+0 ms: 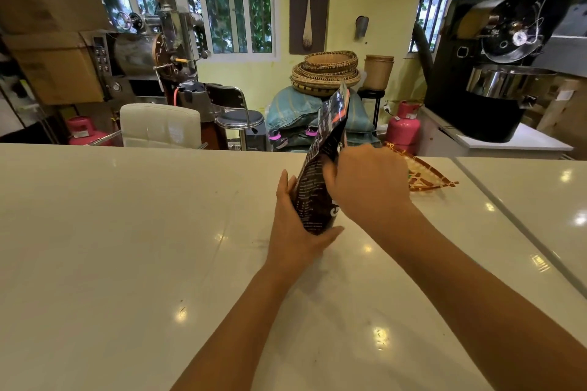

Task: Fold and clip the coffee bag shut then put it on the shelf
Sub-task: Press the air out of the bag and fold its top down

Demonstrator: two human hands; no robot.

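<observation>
A dark coffee bag (320,165) with white print and an orange stripe stands upright on the white counter (127,232), its top edge pointing up and unfolded. My left hand (295,222) cups the bag's lower left side and base. My right hand (365,184) grips the bag's middle from the right, with the thumb on its front. No clip and no shelf can be seen.
A brown woven triangular tray (425,174) lies on the counter just behind my right hand. A seam (508,209) splits the counter on the right. Beyond the far edge stand chairs, sacks, stacked baskets, pink gas cylinders and two coffee roasters.
</observation>
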